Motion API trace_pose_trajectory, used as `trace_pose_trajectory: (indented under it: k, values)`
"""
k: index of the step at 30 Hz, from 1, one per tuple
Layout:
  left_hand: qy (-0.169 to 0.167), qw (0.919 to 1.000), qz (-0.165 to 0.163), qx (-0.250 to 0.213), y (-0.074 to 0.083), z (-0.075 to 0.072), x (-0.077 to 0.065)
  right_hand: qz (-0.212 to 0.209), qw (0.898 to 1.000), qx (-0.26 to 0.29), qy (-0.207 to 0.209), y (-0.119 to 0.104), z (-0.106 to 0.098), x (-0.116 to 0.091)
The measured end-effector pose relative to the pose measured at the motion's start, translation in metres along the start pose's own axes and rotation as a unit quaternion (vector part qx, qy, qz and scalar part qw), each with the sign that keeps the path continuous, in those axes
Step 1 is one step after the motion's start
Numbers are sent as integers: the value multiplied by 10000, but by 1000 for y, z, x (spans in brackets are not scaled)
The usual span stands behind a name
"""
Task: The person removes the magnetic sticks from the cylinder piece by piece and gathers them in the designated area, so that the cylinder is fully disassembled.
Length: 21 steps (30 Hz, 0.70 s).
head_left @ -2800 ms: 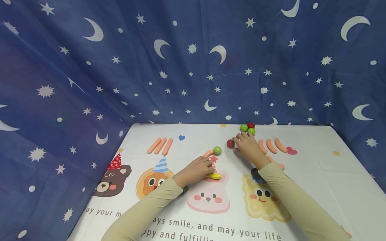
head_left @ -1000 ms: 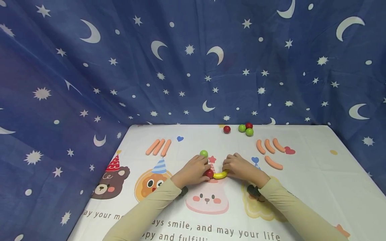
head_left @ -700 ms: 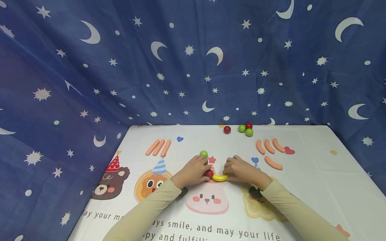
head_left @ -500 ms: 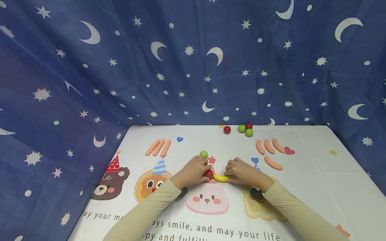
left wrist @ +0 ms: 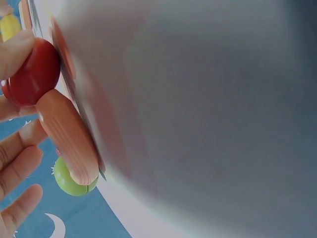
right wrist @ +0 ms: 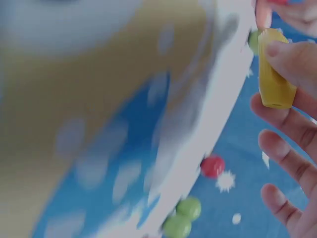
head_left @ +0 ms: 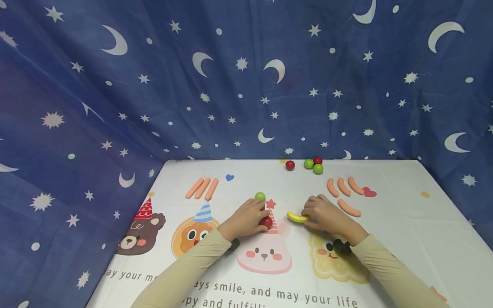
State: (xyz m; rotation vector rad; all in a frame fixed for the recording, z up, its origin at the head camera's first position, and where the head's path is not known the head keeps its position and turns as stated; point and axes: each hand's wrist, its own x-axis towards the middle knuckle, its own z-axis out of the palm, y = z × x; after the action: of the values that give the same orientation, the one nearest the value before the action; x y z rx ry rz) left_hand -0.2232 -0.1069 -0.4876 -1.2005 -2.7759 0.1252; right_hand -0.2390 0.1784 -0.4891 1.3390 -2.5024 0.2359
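Note:
My left hand (head_left: pixel 248 217) pinches a small shiny red ball (left wrist: pixel 38 74) between thumb and index finger; its other fingers are spread. Beside the red ball, in the left wrist view, a toy sausage (left wrist: pixel 69 136) lies with one end right at the ball and the other at a green ball (left wrist: pixel 69 176). My hand hides that sausage in the head view, while the green ball (head_left: pixel 260 196) shows beyond the fingers. My right hand (head_left: pixel 327 216) holds a small yellow toy banana (head_left: pixel 296 217) between thumb and index finger, to the right of the red ball and apart from it.
Three sausages (head_left: pixel 202 188) lie side by side at the back left. Several more curved sausages (head_left: pixel 344 187) lie beyond my right hand. At the table's back edge are a lone red ball (head_left: pixel 290 165) and a cluster of green and red balls (head_left: pixel 318 169). A starry blue curtain hangs behind.
My right hand came from the back red ball to the banana, then drew it rightward from the red ball. The green ball shifted left; a red ball moved to the back edge.

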Motion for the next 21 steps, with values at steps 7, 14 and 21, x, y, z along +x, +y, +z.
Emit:
trace_pose_trajectory:
  k: [7,14,21]
  values:
    - [108,9999,54,30,0,1,0,494,9977,-133,438,17,-20,-23]
    - [217,9997,85,-3,0,-1,-1,1271,9911,-166,368,32,-40,-51]
    - [170,9998,86,11,0,0,0,2268,9737,-195,89,45,-57,-81]
